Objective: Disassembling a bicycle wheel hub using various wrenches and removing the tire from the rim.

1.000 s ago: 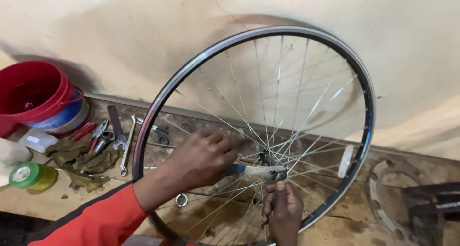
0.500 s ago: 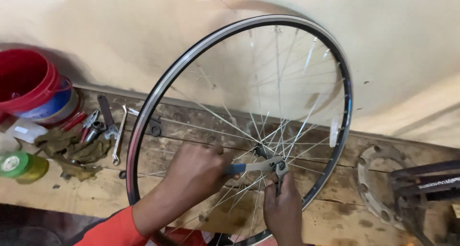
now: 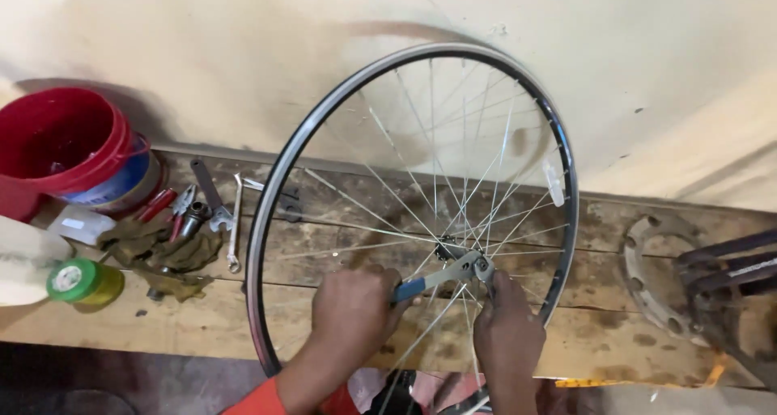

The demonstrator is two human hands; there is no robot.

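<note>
Wooden bench (image 3: 162, 318) under cream wall (image 3: 243, 43); left hand (image 3: 352, 314) clamped on wrench (image 3: 441, 276), right hand (image 3: 508, 334) perhaps pinching hub.

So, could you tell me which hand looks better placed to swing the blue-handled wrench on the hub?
Probably the left hand: it grips the wrench by its blue handle, while the right hand only steadies at the wheel hub.

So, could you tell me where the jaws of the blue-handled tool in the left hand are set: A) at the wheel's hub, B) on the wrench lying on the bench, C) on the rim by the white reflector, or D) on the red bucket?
A: the left hand grips the blue-handled tool, whose head meets the hub of the wheel, beside the right hand.
</note>
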